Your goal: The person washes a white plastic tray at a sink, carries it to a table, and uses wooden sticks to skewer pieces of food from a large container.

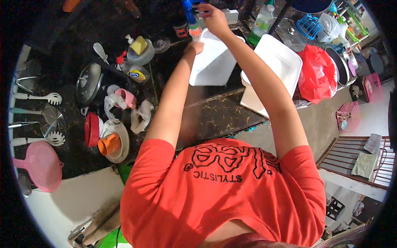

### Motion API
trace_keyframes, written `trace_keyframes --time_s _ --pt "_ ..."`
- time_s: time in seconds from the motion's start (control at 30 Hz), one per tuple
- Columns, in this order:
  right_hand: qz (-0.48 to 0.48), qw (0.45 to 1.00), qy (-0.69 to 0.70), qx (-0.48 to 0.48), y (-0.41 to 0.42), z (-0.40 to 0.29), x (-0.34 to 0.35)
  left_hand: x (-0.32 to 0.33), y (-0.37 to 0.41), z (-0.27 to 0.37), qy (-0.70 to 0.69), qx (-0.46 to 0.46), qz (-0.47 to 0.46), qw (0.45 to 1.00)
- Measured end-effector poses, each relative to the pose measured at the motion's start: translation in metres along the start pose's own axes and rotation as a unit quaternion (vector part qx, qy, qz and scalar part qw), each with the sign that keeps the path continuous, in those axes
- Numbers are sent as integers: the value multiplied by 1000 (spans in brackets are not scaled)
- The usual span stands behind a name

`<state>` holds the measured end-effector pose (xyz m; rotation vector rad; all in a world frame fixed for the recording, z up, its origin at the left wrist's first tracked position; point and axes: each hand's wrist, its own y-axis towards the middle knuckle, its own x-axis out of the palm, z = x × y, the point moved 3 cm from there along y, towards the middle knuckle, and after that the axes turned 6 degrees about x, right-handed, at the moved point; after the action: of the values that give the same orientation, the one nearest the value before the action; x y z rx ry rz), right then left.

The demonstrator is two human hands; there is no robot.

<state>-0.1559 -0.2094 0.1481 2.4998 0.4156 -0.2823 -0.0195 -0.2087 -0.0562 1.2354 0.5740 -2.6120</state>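
Observation:
A blue, tap-like fitting (188,11) with a green and orange nozzle end (195,31) stands at the top centre. White streaks, possibly water, run from the nozzle to my left hand (195,47), whose fingers are partly hidden; its grip is unclear. My right hand (214,19) is raised beside the fitting, fingers partly spread near its dark upper part; contact cannot be told. Below both hands lies a white plastic tray or lid (214,63). To its right, a white rectangular plastic tub (279,59) is tilted, partly behind my right forearm.
Left on the dark counter (211,119) are a yellow sponge (138,45) in a bowl, a soap bottle (136,74), a glass pot lid (89,83), an orange cup (109,145) and a pink strainer (45,166). Right are a green-bottomed bottle (262,24) and a red plastic bag (318,74).

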Motion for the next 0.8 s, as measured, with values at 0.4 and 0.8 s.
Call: trace_keyframes --time_s 0.4,0.8 --pt "82 973 212 41 -4 -38 32 -54 -41 -98 -57 -63 147 985" --pt "140 981 134 -3 -30 -47 31 -98 -93 -91 -172 -99 204 959"
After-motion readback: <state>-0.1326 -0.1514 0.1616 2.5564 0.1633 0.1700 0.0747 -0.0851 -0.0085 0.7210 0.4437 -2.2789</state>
